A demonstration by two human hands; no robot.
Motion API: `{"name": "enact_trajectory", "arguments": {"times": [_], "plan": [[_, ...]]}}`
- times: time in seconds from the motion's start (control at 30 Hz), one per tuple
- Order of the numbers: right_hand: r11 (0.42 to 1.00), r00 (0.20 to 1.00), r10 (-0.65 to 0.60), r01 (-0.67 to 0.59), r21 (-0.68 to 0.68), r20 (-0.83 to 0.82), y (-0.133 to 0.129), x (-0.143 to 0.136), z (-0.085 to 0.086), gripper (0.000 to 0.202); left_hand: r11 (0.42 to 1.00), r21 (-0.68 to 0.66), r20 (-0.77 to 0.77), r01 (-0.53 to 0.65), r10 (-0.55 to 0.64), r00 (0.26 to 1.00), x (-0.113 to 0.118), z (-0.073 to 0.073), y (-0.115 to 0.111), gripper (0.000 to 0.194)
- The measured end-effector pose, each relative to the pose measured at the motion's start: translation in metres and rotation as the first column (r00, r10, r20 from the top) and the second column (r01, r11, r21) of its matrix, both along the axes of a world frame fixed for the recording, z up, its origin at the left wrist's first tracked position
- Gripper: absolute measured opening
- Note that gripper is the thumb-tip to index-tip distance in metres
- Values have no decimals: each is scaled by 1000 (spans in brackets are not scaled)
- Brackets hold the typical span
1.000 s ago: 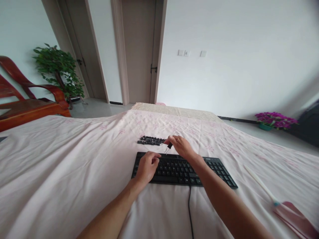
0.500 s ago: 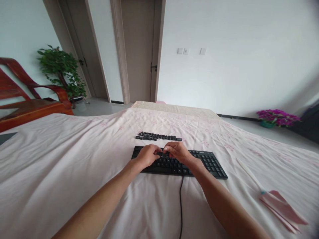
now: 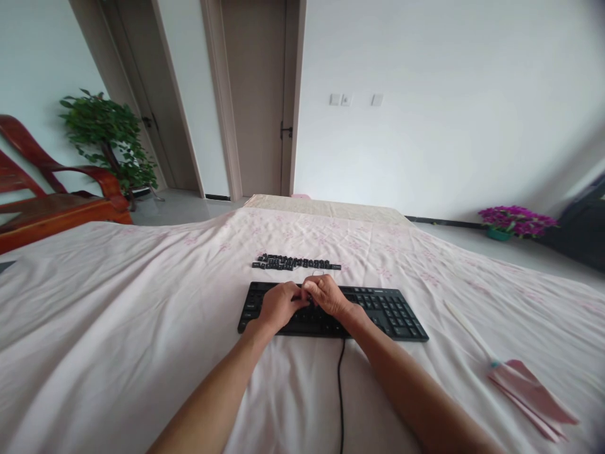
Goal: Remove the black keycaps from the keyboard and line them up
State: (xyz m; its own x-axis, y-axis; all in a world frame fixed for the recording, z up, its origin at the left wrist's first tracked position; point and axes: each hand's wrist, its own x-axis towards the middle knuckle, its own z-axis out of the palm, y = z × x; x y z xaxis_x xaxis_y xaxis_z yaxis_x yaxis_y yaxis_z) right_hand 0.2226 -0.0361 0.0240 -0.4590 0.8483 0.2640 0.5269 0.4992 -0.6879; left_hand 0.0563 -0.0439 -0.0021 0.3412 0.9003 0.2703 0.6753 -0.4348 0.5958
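Note:
A black computer keyboard [image 3: 406, 318] lies on the cloth in front of me. My left hand [image 3: 280, 304] rests over its left half, fingers closed in a pinch whose contents I cannot make out. Touching it at the fingertips, my right hand [image 3: 328, 295] is closed over the middle of the upper rows. A thin wire loop [image 3: 317, 273] sticks out behind the right knuckles, apparently held in that hand. The keys beneath both hands are hidden. Just beyond the keyboard, several loose black keycaps [image 3: 297, 262] lie in uneven rows.
The keyboard's black cable [image 3: 340, 391] runs toward me over the pink-patterned cloth [image 3: 189, 302]. To the right lies a pale stick with a pink fabric end [image 3: 532, 394]. Farther off are a wooden chair [image 3: 61, 202], a potted plant [image 3: 106, 132] and purple flowers [image 3: 517, 219].
My hands have come closer together, fingertips now meeting. The keyboard's left end has shifted slightly toward me. The wire loop now shows behind my right hand. The whole view has turned slightly right.

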Motion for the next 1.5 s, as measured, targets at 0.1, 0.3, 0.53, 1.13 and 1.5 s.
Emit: {"name": "enact_trajectory", "arguments": {"times": [0.1,0.3,0.53,1.13,1.5], "plan": [[995,997,-52,56,86,-53,-2,-4,-8,56,999,34,15,12,-13,1000,2,0,-3,10],[974,986,-120,139,178,-114,-10,-3,-19,51,999,49,21,22,-23,1000,2,2,-5,10],[964,964,-137,183,192,-227,-11,-3,-22,53,996,12,142,91,-92,986,1,1,-3,6],[932,890,-343,282,228,302,-3,-9,6,18,987,-159,622,-15,111,775,-9,-14,13,49],[880,818,-469,464,99,334,41,-14,11,18,957,-249,729,-152,288,620,-11,-17,18,54]]}}
